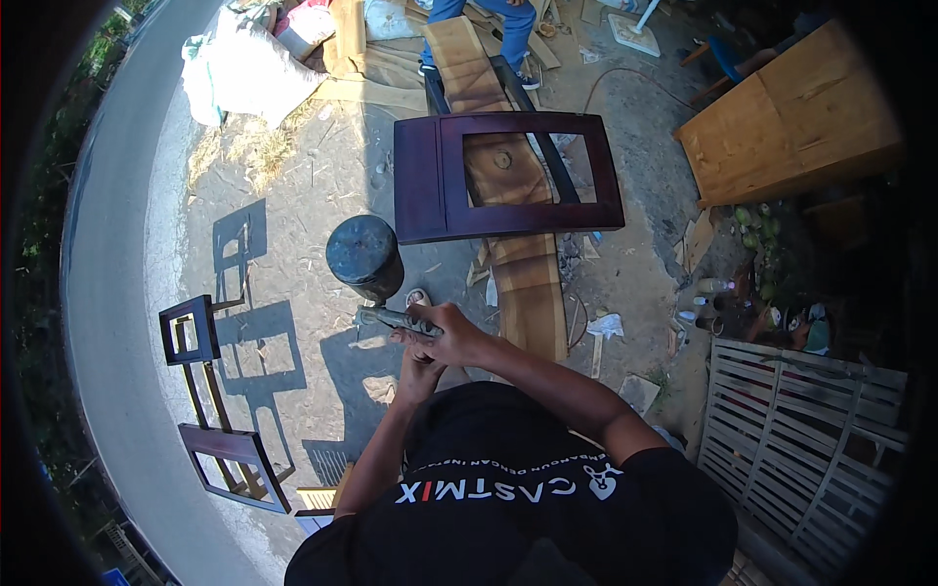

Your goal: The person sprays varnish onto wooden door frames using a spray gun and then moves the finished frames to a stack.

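Observation:
My right hand (451,334) is wrapped around the grip of a metal spray gun (399,320), whose nozzle end points left. A dark cylindrical cup (364,256) rises beside the gun and appears joined to it. Just below, my left hand (420,379) is closed near the bottom of the grip; what its fingers hold is hidden. Beyond the gun, a dark reddish-brown wooden frame panel (430,176) with a rectangular opening lies across a long wooden plank (528,293). Both hands are apart from the panel.
Smaller dark frames (230,444) stand by the road edge at left. White sacks (256,63) and scrap wood lie at the far left. Another person's legs (518,34) are beyond the plank. A wooden cabinet (791,107) and slatted bamboo panel (801,439) stand at right.

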Tool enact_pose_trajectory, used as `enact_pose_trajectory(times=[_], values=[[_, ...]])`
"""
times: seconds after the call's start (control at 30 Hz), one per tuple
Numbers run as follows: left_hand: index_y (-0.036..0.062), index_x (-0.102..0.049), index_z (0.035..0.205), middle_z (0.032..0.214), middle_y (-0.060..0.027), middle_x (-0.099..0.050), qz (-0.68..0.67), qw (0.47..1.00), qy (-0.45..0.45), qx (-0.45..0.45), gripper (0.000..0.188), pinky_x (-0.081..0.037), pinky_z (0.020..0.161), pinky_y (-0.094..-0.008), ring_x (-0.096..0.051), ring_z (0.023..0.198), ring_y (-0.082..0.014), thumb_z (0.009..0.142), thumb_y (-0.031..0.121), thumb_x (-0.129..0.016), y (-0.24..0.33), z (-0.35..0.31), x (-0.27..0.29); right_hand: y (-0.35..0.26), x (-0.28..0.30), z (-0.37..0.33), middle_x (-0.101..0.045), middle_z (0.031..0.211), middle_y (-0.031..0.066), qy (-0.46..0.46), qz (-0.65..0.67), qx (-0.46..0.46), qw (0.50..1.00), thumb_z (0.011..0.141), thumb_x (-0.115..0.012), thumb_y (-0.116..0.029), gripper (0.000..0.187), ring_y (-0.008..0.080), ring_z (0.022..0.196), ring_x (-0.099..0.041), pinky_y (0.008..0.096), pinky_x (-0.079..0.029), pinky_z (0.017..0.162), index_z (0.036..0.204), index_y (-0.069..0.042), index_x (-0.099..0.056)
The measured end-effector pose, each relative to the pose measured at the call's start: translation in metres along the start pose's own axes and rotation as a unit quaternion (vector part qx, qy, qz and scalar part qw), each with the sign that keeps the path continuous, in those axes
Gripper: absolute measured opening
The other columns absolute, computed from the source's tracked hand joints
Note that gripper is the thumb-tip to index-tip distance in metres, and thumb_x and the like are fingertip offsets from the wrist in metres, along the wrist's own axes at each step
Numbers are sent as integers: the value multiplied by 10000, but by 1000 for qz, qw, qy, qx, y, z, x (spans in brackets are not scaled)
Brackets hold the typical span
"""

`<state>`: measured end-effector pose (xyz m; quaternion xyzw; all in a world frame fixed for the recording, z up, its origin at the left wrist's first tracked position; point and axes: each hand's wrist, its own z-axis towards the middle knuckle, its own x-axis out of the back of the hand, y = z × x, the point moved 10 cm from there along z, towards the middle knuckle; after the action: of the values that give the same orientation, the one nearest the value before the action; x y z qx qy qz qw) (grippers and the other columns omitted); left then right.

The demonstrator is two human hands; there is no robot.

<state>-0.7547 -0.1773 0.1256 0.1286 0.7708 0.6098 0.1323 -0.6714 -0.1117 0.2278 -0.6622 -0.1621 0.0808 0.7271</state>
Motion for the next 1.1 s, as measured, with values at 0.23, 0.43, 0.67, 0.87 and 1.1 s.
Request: enact_pose_trajectory(times=[0.23, 0.43, 0.67, 0.87, 1.1], values=[[-21, -714, 1119, 1045, -47, -739, -56, 982, -177, 35, 177, -530, 890, -293, -669, 976, -107, 946, 12, -689, 2, 96, 2, 28, 58, 50, -681, 716, 131, 214, -19, -56, 975, 930, -762, -311, 325, 184, 625, -668, 362, -484, 567, 981, 1, -682], [-11, -694, 1182, 1071, -69, -742, -26, 963, -267, 24, 242, -535, 927, -292, -678, 1036, -119, 965, 97, -704, 51, 145, 9, 43, 136, 61, -640, 708, 22, 383, -46, -248, 888, 978, -697, -395, 399, 79, 677, -584, 279, -472, 629, 1091, -13, -721], [-2, -704, 1164, 1041, -73, -751, 97, 949, -274, 120, 240, -545, 917, -293, -693, 1007, -121, 979, 151, -700, -40, 120, 134, 51, 203, 37, -611, 629, 54, 539, -98, -218, 808, 964, -692, -455, 457, 138, 579, -592, 342, -474, 573, 1032, -5, -727], [0, -726, 1110, 959, -52, -749, 119, 957, -147, 219, 226, -552, 796, -280, -687, 861, -111, 982, 185, -703, -167, 73, 263, 46, 231, 31, -676, 706, 213, 566, -216, -202, 769, 963, -686, -443, 442, 362, 658, -695, 417, -510, 624, 1002, -5, -723], [3, -734, 1132, 958, -63, -747, 208, 897, -166, 352, 242, -548, 753, -277, -677, 831, -118, 982, 188, -693, -250, 5, 314, 48, 195, 82, -658, 666, 167, 466, -153, -238, 838, 968, -689, -420, 401, 266, 608, -666, 386, -503, 606, 1018, -25, -736]])
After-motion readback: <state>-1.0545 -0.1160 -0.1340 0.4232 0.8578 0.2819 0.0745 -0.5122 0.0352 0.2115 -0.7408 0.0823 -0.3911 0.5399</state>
